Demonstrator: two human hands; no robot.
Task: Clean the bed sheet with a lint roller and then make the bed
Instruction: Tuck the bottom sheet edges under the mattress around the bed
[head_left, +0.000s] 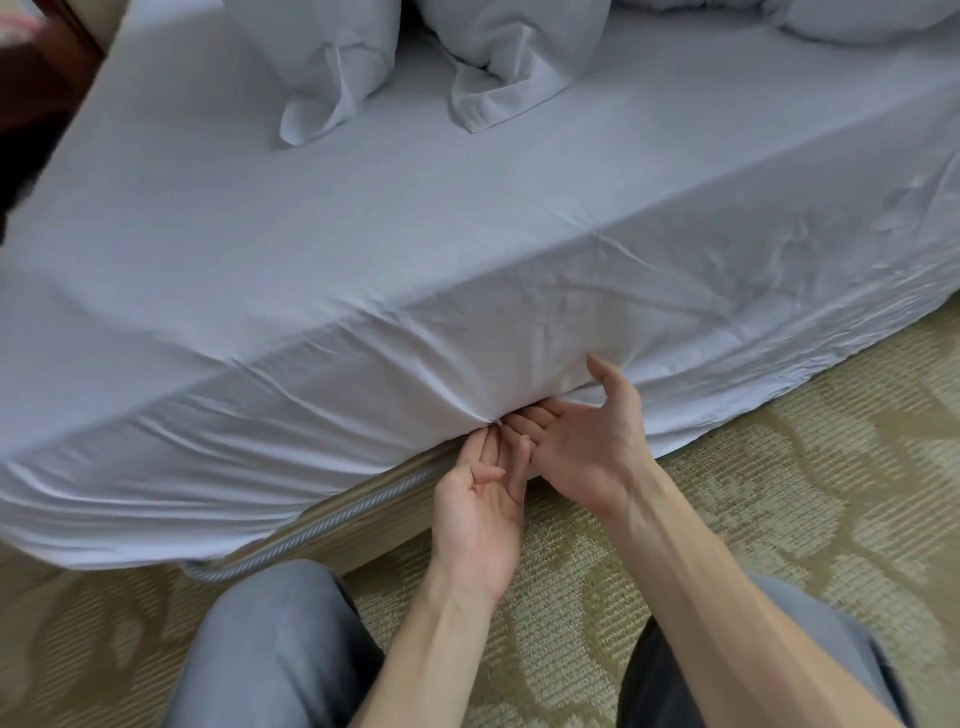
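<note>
A white bed sheet (363, 218) covers the mattress and hangs over its near side. My left hand (480, 512) and my right hand (587, 441) are palm up at the sheet's lower edge, side by side and touching. Their fingertips are pushed under the mattress where the cloth bunches into radiating creases. The fingers are straight, pressing the sheet's edge in rather than gripping it. To the right of my hands the sheet's hem hangs loose down to the floor. No lint roller is in view.
Two white pillows (332, 57) (514, 47) lie at the back of the bed, more bedding (857, 21) at the top right. A beige bed base with rope trim (332, 514) shows under the sheet. Patterned carpet (779, 467) lies below; my knees (270, 649) are at the bottom.
</note>
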